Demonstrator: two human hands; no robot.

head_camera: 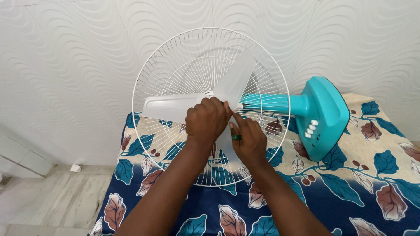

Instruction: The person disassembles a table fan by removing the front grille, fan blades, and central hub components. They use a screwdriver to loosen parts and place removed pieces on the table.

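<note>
On the leaf-print bed point(372, 175) | teal table fan point(321, 116) lies sideways, rear wire guard point(166, 57) toward the wall | left hand point(205, 120) grip closed over the hub of the translucent blade point(175, 107) | right hand point(249, 137) fingertips steady it (green ring) | step: working the blade at the hub; next calls for a firm, straight pull or twist.

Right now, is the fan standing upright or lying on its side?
Lying on its side: the teal fan rests on the leaf-print cloth, its white wire grille facing the camera.
</note>
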